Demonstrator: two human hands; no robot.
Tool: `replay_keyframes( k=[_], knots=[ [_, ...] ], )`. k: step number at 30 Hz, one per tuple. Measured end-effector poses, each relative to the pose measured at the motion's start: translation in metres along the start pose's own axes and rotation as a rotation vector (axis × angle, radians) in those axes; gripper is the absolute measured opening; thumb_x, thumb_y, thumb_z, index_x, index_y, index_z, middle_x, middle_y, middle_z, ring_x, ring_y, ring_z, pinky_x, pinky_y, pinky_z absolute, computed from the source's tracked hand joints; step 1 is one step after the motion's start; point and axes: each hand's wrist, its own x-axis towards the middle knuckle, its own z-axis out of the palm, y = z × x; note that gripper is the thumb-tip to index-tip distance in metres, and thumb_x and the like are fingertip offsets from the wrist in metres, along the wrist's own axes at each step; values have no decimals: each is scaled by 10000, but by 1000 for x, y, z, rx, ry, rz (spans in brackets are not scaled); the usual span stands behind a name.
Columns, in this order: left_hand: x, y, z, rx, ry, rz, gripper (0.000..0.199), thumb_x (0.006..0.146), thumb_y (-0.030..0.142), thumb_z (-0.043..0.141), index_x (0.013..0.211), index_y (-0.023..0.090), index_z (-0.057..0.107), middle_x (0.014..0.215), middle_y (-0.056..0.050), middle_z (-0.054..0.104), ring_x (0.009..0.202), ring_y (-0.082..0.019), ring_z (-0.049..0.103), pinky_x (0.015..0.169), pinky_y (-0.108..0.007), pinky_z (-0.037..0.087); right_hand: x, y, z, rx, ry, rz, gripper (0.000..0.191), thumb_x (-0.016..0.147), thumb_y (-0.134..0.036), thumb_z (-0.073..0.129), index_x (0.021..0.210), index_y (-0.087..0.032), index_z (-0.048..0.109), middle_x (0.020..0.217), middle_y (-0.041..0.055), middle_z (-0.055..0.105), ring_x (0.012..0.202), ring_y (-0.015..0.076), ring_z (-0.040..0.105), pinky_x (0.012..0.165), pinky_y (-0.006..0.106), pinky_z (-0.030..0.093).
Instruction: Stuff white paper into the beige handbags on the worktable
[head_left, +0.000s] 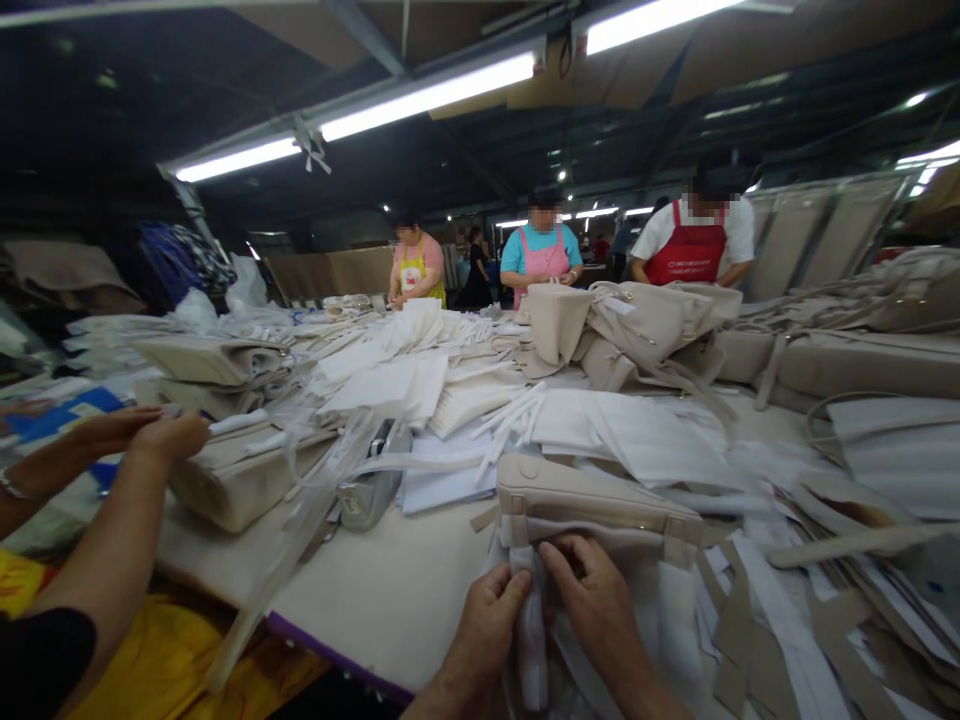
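A beige handbag (592, 488) lies on the table in front of me, its top edge facing away. One of its strap ends carries a strip of white foam wrap (533, 640) that runs down toward me. My left hand (484, 615) pinches this wrap from the left, thumb against its edge. Just right of it, my right hand (592, 600) is closed with curled fingers and the thumb close to the wrap's top; what lies between those fingers is hidden. A second white-wrapped strap piece (677, 610) hangs at the bag's right side.
A tape dispenser (367, 500) stands left of the bag, beside clear plastic strips (300, 550). White sheets (600, 425) and more beige bags (645, 325) pile up behind. Beige and white strips (772, 620) lie right. A co-worker's hands (161, 435) work at left; several people stand opposite.
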Motion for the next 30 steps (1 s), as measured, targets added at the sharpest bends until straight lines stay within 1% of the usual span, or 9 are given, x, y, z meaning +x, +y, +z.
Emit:
replay_keyframes(
  k=[2, 4, 8, 17, 22, 24, 25, 28, 30],
  knots=[
    [-3, 6, 1, 22, -13, 31, 392, 753, 452, 619, 960, 124, 669, 784, -38, 679, 734, -174, 584, 706, -252, 453, 3, -10, 1, -45, -61, -22, 232, 779, -406, 544, 760, -207, 662, 800, 33, 638, 792, 199, 589, 731, 269, 428],
    [-4, 9, 2, 37, -19, 43, 394, 769, 447, 605, 976, 118, 671, 783, -39, 682, 788, -190, 585, 745, -258, 444, 6, -16, 7, -53, -71, -16, 191, 757, -368, 568, 725, -201, 656, 750, 22, 629, 738, 189, 584, 689, 263, 421],
    [-5, 7, 0, 56, -30, 53, 396, 787, 431, 587, 1016, 116, 660, 793, -39, 684, 797, -202, 589, 711, -258, 445, 7, -17, 16, -18, -46, -20, 185, 768, -302, 535, 644, -188, 610, 660, 0, 600, 663, 159, 558, 641, 251, 400],
    [-3, 3, -4, 47, -2, 4, 400, 739, 438, 639, 993, 131, 665, 729, -12, 688, 753, -201, 608, 709, -262, 470, 2, -17, 19, -53, 49, -18, 184, 761, -244, 534, 594, -176, 570, 624, -21, 569, 636, 125, 534, 614, 218, 385],
    [-4, 9, -2, -38, 21, -36, 359, 691, 382, 691, 962, 148, 676, 873, -30, 714, 895, -233, 627, 808, -286, 483, -1, -18, 23, -97, 46, -40, 164, 773, -215, 534, 619, -181, 577, 644, -13, 580, 660, 132, 538, 644, 225, 384],
    [-3, 11, -1, -18, 15, -22, 355, 677, 376, 705, 950, 152, 680, 890, -28, 716, 905, -229, 630, 825, -280, 482, -4, -24, 11, -121, 18, -77, 113, 767, -198, 533, 692, -185, 616, 708, 1, 605, 708, 143, 553, 682, 233, 392],
    [-2, 12, -1, -14, 14, -24, 358, 670, 385, 711, 941, 153, 681, 876, -27, 718, 875, -226, 639, 805, -278, 492, -7, -28, -1, -132, -9, -109, 110, 767, -195, 528, 760, -191, 638, 749, 9, 614, 737, 147, 561, 700, 235, 398],
    [-1, 9, 0, -45, 38, -99, 411, 642, 422, 729, 945, 151, 667, 785, -30, 721, 751, -231, 664, 660, -276, 522, -28, -42, -52, -226, -174, -260, 262, 820, -295, 467, 1013, -248, 638, 806, 15, 626, 759, 143, 581, 706, 230, 428],
    [0, 3, -2, -75, 98, -170, 441, 611, 402, 759, 961, 160, 647, 757, -29, 721, 739, -237, 673, 612, -268, 526, -48, -45, -91, -480, -306, -348, 359, 841, -485, 367, 1034, -353, 638, 756, 5, 639, 723, 159, 599, 656, 251, 450]
  ],
)
